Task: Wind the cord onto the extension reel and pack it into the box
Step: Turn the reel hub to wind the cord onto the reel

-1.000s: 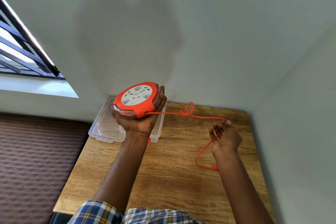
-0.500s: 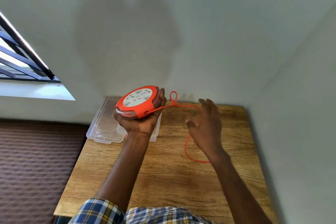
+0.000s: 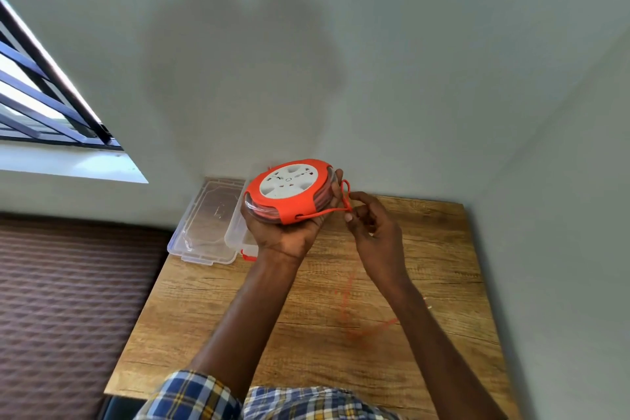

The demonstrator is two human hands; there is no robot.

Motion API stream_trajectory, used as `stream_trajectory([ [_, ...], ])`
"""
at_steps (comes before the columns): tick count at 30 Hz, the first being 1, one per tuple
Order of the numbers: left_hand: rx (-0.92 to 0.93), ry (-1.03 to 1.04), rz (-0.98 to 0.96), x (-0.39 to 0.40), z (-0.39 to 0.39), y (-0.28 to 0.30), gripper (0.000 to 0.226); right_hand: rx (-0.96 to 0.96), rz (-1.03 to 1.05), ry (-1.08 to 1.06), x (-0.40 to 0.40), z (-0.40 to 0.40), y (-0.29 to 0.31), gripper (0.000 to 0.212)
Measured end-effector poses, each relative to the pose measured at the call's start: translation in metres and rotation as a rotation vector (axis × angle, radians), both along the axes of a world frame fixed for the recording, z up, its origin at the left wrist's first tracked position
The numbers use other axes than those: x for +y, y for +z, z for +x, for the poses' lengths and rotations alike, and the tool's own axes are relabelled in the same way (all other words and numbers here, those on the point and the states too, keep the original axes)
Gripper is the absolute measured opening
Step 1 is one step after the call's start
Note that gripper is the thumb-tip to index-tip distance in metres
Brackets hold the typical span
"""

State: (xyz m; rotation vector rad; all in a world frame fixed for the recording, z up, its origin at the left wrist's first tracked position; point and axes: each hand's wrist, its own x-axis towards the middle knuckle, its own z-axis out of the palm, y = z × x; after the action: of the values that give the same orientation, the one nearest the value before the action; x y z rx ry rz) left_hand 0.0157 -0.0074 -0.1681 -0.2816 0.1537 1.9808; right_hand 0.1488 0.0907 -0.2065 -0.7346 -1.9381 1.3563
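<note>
Cord (image 3: 325, 211) pinched by right hand (image 3: 371, 228), reel (image 3: 289, 191) in left hand (image 3: 286, 235)

Wooden table (image 3: 211, 327), barred window (image 3: 41, 106).

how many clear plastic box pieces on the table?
2. The lid lies flat at the table's far-left corner; the box sits just right of it, largely hidden behind the left hand holding the reel.
</note>
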Motion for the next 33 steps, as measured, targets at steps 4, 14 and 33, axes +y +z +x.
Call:
stream_trajectory([
  [4, 0.007, -0.014, -0.047, 0.001, -0.001, 0.000, 0.087, -0.033, -0.101, 0.124, 0.001, 0.006, -0.003, 0.073],
  [14, -0.007, -0.039, -0.015, 0.001, 0.001, 0.000, 0.079, 0.069, -0.354, 0.118, 0.001, 0.010, 0.008, 0.048],
  [33, -0.075, 0.106, 0.040, -0.013, -0.020, -0.013, 0.092, 0.269, -0.761, 0.278, 0.016, 0.030, 0.000, 0.044],
])
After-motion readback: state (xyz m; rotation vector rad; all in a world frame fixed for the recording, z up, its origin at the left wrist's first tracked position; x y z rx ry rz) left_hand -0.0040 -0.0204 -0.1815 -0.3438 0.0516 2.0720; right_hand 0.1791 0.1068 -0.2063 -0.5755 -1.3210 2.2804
